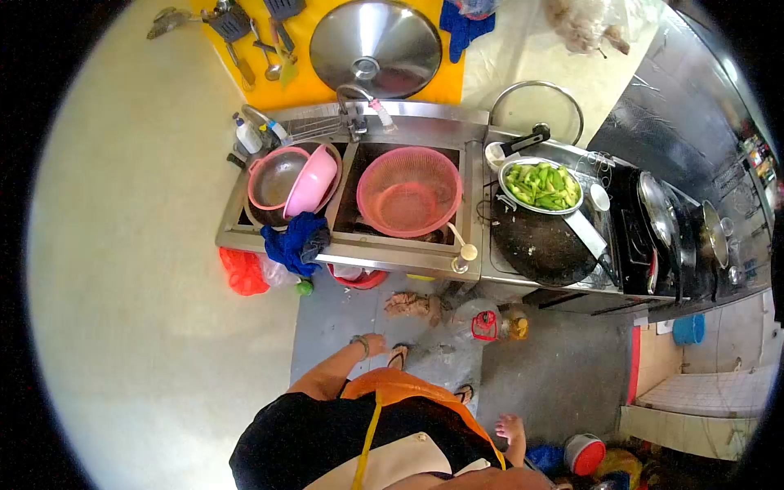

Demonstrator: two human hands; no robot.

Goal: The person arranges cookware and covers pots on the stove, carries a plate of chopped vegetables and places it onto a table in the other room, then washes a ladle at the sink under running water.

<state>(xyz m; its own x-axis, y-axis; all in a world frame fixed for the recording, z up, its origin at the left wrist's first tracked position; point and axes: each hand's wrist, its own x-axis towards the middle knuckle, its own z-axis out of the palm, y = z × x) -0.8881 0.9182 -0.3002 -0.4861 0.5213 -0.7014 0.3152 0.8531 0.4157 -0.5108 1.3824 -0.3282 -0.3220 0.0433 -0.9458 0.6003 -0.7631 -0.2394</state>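
Observation:
My left hand [374, 345], with a band at its wrist, hangs by my side above the floor and holds nothing that I can see. On the other side my right hand [510, 426] is low beside my body, fingers loosely apart and empty. Neither touches the counter. In front of me, a pink strainer basket [410, 192] sits in the sink. A pink basin [314, 181] leans in a metal bowl to its left. Sliced green vegetables [541, 186] fill a metal dish on a round dark chopping board [543, 253], and a cleaver [588, 238] lies at the board's right.
A blue cloth [296, 243] drapes over the sink's front edge. A large metal lid [376, 49] and utensils hang on the wall behind. Pans with lids [657, 208] stand at the right. Bottles [486, 324] and a brown bundle [415, 306] are on the floor below the counter.

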